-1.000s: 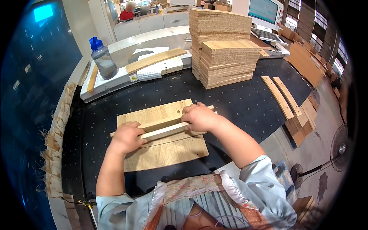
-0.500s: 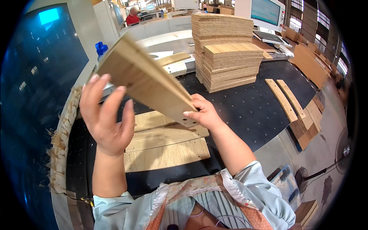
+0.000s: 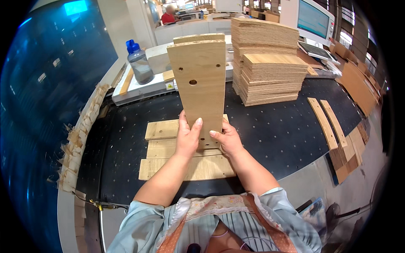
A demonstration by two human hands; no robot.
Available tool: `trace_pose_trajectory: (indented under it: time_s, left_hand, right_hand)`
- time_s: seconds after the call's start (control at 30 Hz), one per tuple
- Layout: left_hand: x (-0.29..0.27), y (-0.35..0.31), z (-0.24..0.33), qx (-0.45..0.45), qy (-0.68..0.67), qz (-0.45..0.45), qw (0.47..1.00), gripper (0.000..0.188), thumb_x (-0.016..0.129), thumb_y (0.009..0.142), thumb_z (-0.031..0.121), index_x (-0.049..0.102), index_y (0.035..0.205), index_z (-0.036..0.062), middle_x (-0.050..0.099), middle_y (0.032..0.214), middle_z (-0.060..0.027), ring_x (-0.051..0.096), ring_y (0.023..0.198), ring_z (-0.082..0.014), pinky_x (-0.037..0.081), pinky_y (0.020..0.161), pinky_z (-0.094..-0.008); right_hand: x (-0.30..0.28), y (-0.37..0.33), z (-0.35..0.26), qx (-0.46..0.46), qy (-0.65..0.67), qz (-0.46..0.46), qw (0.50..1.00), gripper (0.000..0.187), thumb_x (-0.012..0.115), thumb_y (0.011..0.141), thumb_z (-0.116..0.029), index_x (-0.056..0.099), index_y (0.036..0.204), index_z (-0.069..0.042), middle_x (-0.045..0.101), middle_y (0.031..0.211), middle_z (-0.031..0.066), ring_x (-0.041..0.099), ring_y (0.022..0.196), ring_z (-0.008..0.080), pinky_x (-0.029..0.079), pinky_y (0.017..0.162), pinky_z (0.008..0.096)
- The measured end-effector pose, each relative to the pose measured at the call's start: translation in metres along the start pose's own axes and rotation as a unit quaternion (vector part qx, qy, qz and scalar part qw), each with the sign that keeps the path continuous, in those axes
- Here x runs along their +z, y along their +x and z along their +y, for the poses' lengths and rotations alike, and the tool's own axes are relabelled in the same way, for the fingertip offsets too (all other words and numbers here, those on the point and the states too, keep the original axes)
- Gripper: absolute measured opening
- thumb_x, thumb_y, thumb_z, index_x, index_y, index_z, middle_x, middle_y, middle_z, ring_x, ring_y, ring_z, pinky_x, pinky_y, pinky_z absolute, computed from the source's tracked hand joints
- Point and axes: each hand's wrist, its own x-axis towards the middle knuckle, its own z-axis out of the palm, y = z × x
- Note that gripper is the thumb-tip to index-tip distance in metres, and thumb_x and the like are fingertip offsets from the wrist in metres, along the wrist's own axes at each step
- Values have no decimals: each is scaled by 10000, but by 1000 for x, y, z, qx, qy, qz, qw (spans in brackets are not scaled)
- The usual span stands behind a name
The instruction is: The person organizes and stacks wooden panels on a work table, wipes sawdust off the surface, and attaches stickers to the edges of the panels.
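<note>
Between my two hands stand wooden boards, at least two face to face, held upright with drilled holes in the near face. My left hand grips the lower left edge, thumb on the near face. Along the lower right edge, my right hand has its fingers wrapped the same way. Below them, several flat wooden boards lie side by side on the black table. The boards' lower ends hide part of those flat ones; whether they touch cannot be made out.
Tall stacks of boards rise at the back right, near a monitor and keyboard. Two narrow strips lie at the right edge. A blue-capped water bottle stands at the back left. A person in red is far off.
The held boards have swung from a leftward tilt to upright. My left hand, spread and off to the left before, now grips their left edge. My right hand keeps its hold.
</note>
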Motion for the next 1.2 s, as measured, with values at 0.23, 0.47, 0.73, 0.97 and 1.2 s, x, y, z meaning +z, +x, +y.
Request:
trace_pose_trajectory:
  time_s: [0.23, 0.47, 0.73, 0.97, 1.2]
  left_hand:
    - [-23, 1, -2, 40, 117, 9, 992, 698, 612, 884, 165, 207, 1435, 20, 344, 1383, -144, 341, 1290, -244, 266, 1079, -386]
    - [-55, -8, 160, 436, 583, -22, 686, 633, 652, 727, 65, 422, 1316, 40, 426, 1361, -162, 368, 1301, -315, 285, 1063, -444]
    - [-64, -60, 93, 9, 708, -317, 631, 772, 738, 718, 297, 373, 1385, 166, 433, 1353, -140, 434, 1239, -316, 306, 1048, -504]
    - [-82, -80, 63, 72, 638, -299, 706, 519, 695, 729, 170, 550, 1226, 189, 481, 1310, -126, 517, 1102, -306, 406, 943, -424]
    - [-84, -76, 62, 43, 623, -304, 719, 277, 688, 720, 178, 602, 979, 135, 552, 1179, -84, 564, 1018, -268, 450, 863, -404]
  right_hand:
    - [-8, 5, -16, -13, -92, 42, 995, 300, 703, 805, -120, 634, 1074, -3, 550, 1127, 57, 505, 1103, 187, 393, 968, 329]
    - [-4, 26, -89, -82, -477, -22, 875, 161, 730, 712, -90, 639, 836, -44, 555, 953, 94, 565, 853, 265, 457, 776, 352]
    - [35, -26, -63, -123, -690, -263, 663, 120, 687, 684, -219, 634, 717, -116, 587, 850, 48, 580, 810, 256, 436, 680, 424]
    - [30, -10, -61, 9, -490, -392, 778, 261, 719, 714, -208, 648, 930, -79, 588, 1047, 113, 551, 996, 319, 442, 872, 420]
    - [-6, 102, -33, 125, -633, -332, 688, 699, 777, 694, -323, 492, 1270, -50, 500, 1284, 162, 433, 1230, 329, 367, 1028, 406]
